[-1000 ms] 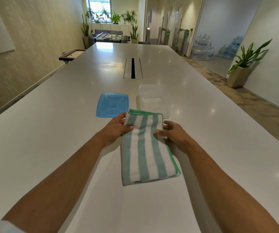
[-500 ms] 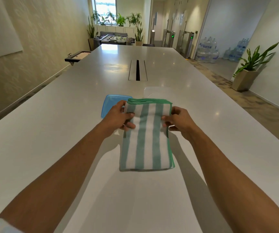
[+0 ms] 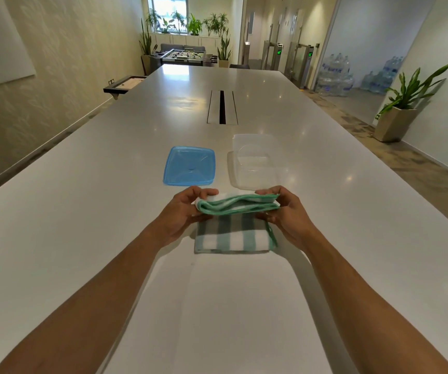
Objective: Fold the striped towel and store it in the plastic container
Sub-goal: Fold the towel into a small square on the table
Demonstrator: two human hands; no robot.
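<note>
The green and white striped towel lies on the white table in front of me, folded into a narrow strip. Its far end is lifted and curled back over the near half. My left hand pinches the left corner of that raised end, and my right hand pinches the right corner. Just beyond the towel stands the clear plastic container, without a lid and with nothing inside. Its blue lid lies flat on the table to the container's left.
The long white table stretches far ahead, with a cable slot in its middle. A potted plant stands on the floor at the right. A foosball table and plants are at the far end of the room.
Both hands lifted the towel's far end off the table and brought it back toward me over the near half. The lid and container, hidden half a second ago, show again.
</note>
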